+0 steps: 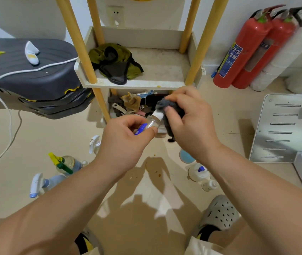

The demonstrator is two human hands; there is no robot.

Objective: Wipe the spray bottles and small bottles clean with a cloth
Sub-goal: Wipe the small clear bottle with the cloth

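Observation:
My left hand [126,142] grips a small clear bottle [152,123] with a white cap and a blue label, tilted up to the right. My right hand [190,122] holds a dark grey cloth [165,104] pressed around the bottle's white cap. On the floor at the left lie three spray bottles: one with a yellow and green trigger [63,162], one white and blue [38,184], one white [95,143]. Small bottles [199,172] stand on the floor at the right, under my right forearm.
A low shelf [139,83] with yellow wooden posts stands ahead, holding green and grey rags; its lower tier is full of clutter. Two red fire extinguishers [246,50] lean at the right wall. A dark case [36,76] with a white cable lies left. A white perforated panel [284,129] lies right.

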